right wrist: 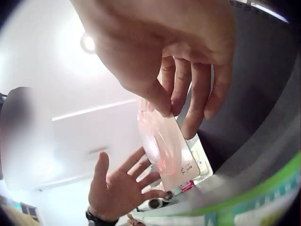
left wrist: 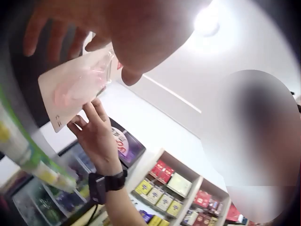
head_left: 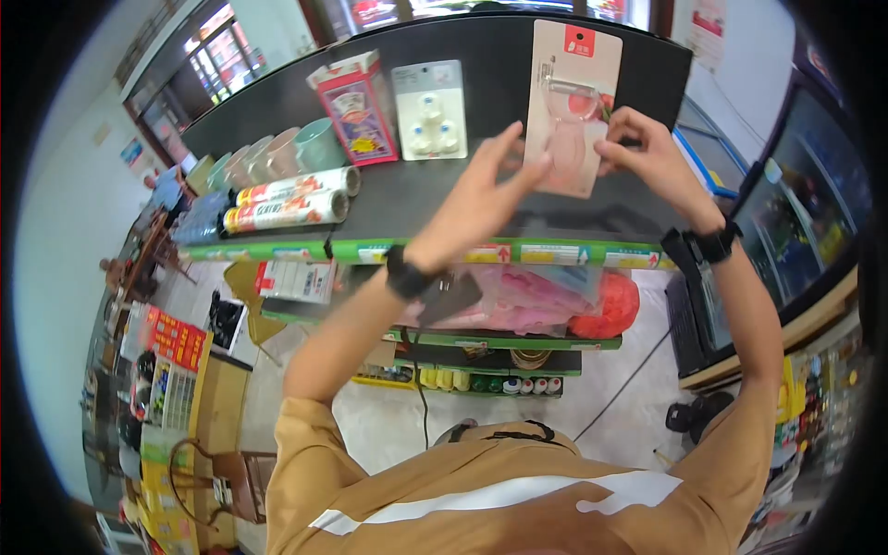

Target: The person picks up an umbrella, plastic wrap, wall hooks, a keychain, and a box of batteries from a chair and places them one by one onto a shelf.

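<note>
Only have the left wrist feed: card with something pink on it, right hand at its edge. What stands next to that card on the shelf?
Observer: A white blister card, left of the peeler card in the head view.
Operator: Anything lying flat up there?
Observer: Two printed rolls, nearer the person than the mugs.
Operator: How's the left hand's palm from the other side?
Observer: Right wrist view shows the left hand open, fingers spread.

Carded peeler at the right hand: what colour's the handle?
Peeler handle: clear, pale pink. Shows best in the head view.
</note>
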Demonstrator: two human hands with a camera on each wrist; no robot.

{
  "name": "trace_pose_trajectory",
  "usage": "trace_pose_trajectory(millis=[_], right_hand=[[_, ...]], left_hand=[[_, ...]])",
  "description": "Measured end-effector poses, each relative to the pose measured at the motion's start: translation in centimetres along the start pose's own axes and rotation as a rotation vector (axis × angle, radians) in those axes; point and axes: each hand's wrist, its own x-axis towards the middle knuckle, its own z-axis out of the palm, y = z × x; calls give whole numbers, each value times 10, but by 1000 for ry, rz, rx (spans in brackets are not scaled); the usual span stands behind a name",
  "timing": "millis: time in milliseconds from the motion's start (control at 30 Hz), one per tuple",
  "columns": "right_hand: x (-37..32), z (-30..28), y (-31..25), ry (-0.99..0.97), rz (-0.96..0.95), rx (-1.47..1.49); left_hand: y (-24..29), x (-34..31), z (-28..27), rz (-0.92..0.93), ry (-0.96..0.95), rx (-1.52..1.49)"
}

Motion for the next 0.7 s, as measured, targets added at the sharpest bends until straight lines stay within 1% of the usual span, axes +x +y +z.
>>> trace_pose_trajectory(millis=[67, 167, 267, 300, 367, 467, 533, 567, 667, 700], right_hand=[[38, 0, 15, -39, 40, -42], [80, 11, 34, -75, 108, -64], [108, 21, 55, -96, 145, -9], [113, 23, 55, -108, 147, -21], [124, 25, 59, -121, 164, -30], [130, 27, 54, -111, 194, -37], [136, 31, 61, -108, 209, -24], [138, 32, 64, -107, 220, -39], [137, 36, 65, -90, 254, -45], [136, 36, 65, -92, 243, -38]], left_hand=[[-4, 25, -13, -132, 73, -4], [-20, 43, -31, -183, -18, -54], [-39, 57, -39, -238, 26, -98], [-55, 64, -42, -220, 39, -42], [-67, 68, -48, -245, 11, 12], [-57, 68, -50, -298, -19, 11], [-54, 66, -50, -335, -32, -3], [-64, 69, -49, -321, -22, -16], [-87, 70, -46, -274, 26, 82], [-65, 60, -47, -259, -25, 1]])
